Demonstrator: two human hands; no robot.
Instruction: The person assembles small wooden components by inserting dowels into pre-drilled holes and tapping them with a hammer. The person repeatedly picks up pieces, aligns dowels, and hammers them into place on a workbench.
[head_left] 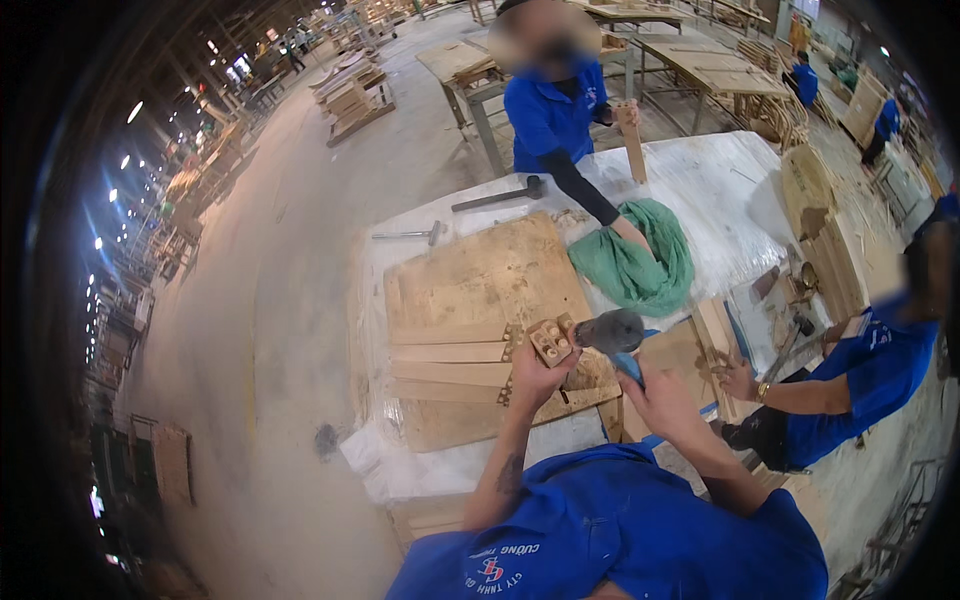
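Observation:
My left hand is closed around a pale wooden piece whose end, turned up, shows several round dowels or holes; the rest of the piece is hidden by the hand. Gripped in my right hand is a mallet with a dark rounded head and a blue handle. The mallet head sits just right of the wooden piece; whether they touch I cannot tell. Several wooden slats lie left of my left hand, their drilled or pegged ends toward it, on a worn wooden board.
Across the plastic-covered table, a co-worker in blue reaches into a green bag and holds a wooden slat. A hammer and a black tool lie beyond the board. At right, another co-worker handles wooden strips.

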